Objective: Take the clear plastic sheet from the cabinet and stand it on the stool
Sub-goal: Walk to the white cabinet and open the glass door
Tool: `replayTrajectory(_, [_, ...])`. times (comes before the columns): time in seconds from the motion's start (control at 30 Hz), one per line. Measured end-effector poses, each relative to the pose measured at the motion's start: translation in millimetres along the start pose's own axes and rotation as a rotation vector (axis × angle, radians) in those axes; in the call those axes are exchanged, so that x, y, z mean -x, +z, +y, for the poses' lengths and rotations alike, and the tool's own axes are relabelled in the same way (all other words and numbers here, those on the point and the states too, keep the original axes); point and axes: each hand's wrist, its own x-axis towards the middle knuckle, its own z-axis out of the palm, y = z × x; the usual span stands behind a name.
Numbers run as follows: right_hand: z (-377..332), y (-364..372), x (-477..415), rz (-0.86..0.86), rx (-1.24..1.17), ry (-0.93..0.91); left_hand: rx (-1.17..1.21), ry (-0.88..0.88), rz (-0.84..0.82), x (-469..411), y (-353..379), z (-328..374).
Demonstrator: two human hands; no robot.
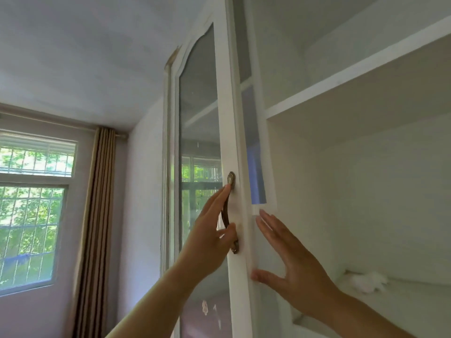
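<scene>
The white cabinet (341, 86) stands with its glass door (229, 118) swung out towards me. My left hand (210, 240) is on the bronze door handle (230, 179), thumb hooked round it and fingers stretched up along it. My right hand (300, 269) is spread wide just inside the cabinet, beside the door's edge. A faint, pale, see-through upright strip (257, 240) shows between its thumb and fingertips. It may be the clear plastic sheet seen edge-on, and I cannot tell whether the hand touches it. No stool is in view.
White shelves fill the cabinet on the right, with a fluffy white clump (366, 280) on the lower one. A barred window (31, 228) and a brown curtain (97, 215) are on the far left wall. The ceiling is close above.
</scene>
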Motion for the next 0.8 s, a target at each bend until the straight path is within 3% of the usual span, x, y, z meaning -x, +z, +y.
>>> replayTrajectory(0.4, [-84.3, 49.8, 18.7, -0.036, -0.156, 0.084, 0.033, 0.002, -0.006, 30.5, -72.4, 6.1])
replayTrajectory(0.63, [-130.8, 84.8, 16.4, 0.075, -0.212, 0.037, 0.029, 0.021, 0.011, 53.4, -124.3, 1.4])
replayTrajectory(0.8, [-151.4, 84.6, 14.1, -0.011, -0.277, 0.121, 0.113, 0.003, -0.033, 51.5, -142.3, -6.6])
